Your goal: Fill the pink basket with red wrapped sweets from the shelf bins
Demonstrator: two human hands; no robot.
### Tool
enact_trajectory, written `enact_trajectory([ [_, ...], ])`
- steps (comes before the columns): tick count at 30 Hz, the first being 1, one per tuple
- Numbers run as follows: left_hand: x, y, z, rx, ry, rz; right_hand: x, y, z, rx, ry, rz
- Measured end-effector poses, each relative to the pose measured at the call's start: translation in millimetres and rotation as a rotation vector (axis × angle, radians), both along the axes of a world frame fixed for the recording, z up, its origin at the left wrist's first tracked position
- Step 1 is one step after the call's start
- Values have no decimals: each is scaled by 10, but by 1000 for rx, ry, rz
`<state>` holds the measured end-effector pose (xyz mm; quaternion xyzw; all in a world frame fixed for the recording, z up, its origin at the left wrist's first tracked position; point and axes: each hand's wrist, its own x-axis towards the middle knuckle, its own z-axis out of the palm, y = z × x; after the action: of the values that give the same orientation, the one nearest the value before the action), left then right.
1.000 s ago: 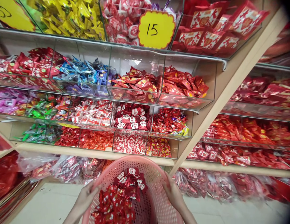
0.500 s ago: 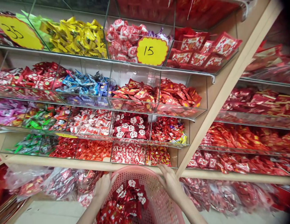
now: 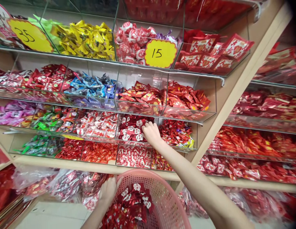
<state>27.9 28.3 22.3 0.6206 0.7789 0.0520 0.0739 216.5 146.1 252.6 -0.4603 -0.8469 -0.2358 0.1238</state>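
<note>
My left hand [image 3: 107, 190] grips the left rim of a pink plastic basket [image 3: 167, 203] at the bottom of the view. Dark red wrapped candies [image 3: 131, 206] with white labels lie piled in the basket. My right hand [image 3: 151, 133] reaches up into a clear bin of the same dark red candies [image 3: 131, 127] on the middle shelf. Its fingers curl down onto the candies; what they hold, if anything, is hidden.
Clear acrylic bins [image 3: 95, 92] of wrapped candies in red, blue, yellow, green and purple fill tilted wooden shelves. Yellow price signs read 35 [image 3: 28, 35] and 15 [image 3: 160, 53]. A second shelf unit [image 3: 262, 140] stands to the right. Bagged candies [image 3: 66, 184] lie below.
My right hand left the basket's right rim and rose into the bin of dark red candies. My left hand stays on the basket's rim.
</note>
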Motion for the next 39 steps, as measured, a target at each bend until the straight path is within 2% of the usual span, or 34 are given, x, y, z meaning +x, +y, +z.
enact_trajectory([
  [5, 13, -3, 10, -5, -10, 16, -99, 117, -63, -27, -23, -62],
  [11, 15, 0, -24, 4, -5, 15, -35, 99, -35, 49, -23, -7],
  [15, 19, 4, -38, 13, 10, 20, 85, -30, 6, 123, 8, 58],
  [17, 22, 2, -39, 17, 18, 19, 156, -190, 17, 177, 115, 123],
  [20, 28, -3, -39, 19, 27, 13, 243, -548, -80, 185, 460, 280],
  [22, 32, -3, -39, 19, 34, 11, 272, -810, -302, 63, 758, 384],
  [24, 36, -1, -37, 19, 42, 8, 269, -1031, -688, -168, 1036, 389],
  [28, 46, 3, -27, 18, 53, 4, 221, -1262, -1775, -755, 1520, 131],
  [30, 50, 2, -20, 19, 57, 4, 213, -1305, -2295, -926, 1740, -86],
  [32, 53, 0, -16, 18, 60, 4, 219, -1339, -2703, -1069, 1876, -281],
  [35, 56, 0, -22, 18, 64, 6, 231, -1395, -3089, -1171, 1954, -460],
  [39, 52, 0, -48, 32, 65, -4, 237, -1432, -3310, -1191, 1949, -505],
])
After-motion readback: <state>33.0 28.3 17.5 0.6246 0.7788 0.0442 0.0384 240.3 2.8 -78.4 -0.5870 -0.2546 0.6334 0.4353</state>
